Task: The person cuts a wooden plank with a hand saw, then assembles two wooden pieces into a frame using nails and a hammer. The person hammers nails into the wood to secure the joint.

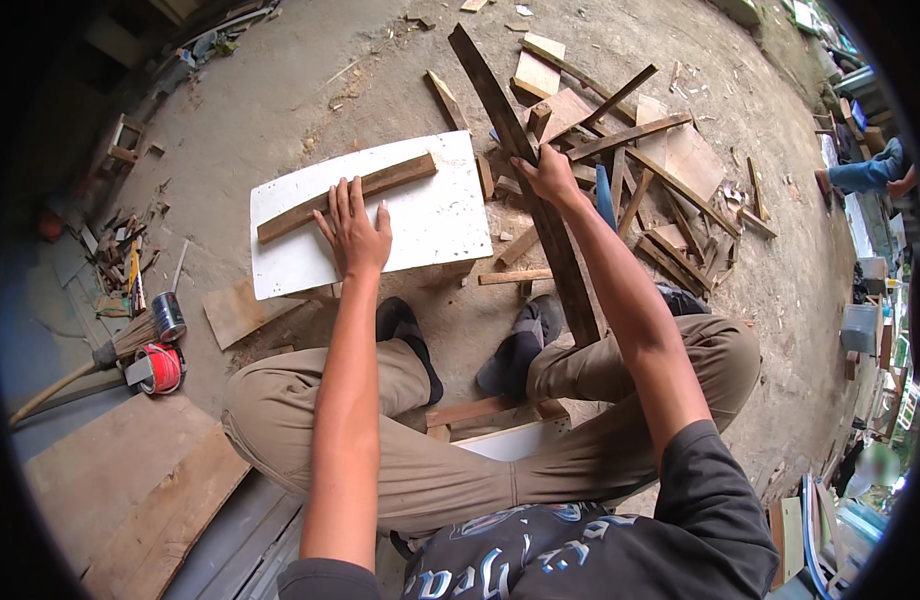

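Observation:
A white board (pixel 450 215) lies in front of me like a low work surface, its face specked with dark marks. Across it rests a short brown wooden batten (pixel 395 176). My left hand (pixel 356 232) lies flat over the board, fingers stretched out and their tips touching the batten. My right hand (pixel 548 175) is closed around a long dark wooden plank (pixel 558 255), which it holds at a slant. The plank's far end points away past the board, and its near end comes down beside my right knee.
A loose pile of wood offcuts (pixel 670 150) covers the ground at the right, with a blue strip (pixel 606 195) among it. At the left are a broom (pixel 130 338), a dark can (pixel 168 317), a red spool (pixel 162 368) and plywood (pixel 130 470). Another person's leg (pixel 865 170) shows at far right.

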`<state>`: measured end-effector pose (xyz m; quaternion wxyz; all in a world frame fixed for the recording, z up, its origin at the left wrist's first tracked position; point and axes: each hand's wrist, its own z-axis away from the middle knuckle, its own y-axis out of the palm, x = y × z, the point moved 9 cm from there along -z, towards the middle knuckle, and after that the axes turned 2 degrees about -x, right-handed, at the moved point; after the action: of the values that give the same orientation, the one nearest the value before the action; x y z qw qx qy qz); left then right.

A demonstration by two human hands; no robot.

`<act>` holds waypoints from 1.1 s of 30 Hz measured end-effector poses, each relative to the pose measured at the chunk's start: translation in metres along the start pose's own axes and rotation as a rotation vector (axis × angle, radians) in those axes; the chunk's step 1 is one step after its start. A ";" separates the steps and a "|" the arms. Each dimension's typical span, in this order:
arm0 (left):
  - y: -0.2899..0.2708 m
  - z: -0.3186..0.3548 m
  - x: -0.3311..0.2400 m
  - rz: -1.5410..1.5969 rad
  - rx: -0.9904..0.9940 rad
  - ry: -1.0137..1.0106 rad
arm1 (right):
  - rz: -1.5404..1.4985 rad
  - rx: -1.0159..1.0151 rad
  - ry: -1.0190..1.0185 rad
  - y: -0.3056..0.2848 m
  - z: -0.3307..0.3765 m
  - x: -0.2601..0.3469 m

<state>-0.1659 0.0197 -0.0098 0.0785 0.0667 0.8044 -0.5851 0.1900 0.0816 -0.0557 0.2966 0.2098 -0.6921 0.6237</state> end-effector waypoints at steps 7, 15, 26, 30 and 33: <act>-0.007 0.001 -0.005 0.029 -0.029 0.002 | 0.112 0.143 0.128 0.057 0.006 -0.073; -0.014 0.005 -0.004 0.087 -0.112 0.035 | 0.872 -0.239 -0.573 0.052 0.067 0.025; -0.024 -0.001 -0.023 0.183 0.024 -0.016 | 0.650 0.435 -0.614 0.167 0.191 -0.039; -0.034 0.006 -0.011 0.215 0.064 -0.044 | 0.810 0.209 -0.548 0.187 0.209 -0.062; -0.047 0.003 -0.022 0.357 0.125 -0.075 | 0.814 0.353 -0.640 0.173 0.210 -0.068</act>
<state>-0.1536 0.0016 0.0378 0.2067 0.1915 0.7383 -0.6128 0.0946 -0.1079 -0.2395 -0.2339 0.1506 -0.6579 0.6998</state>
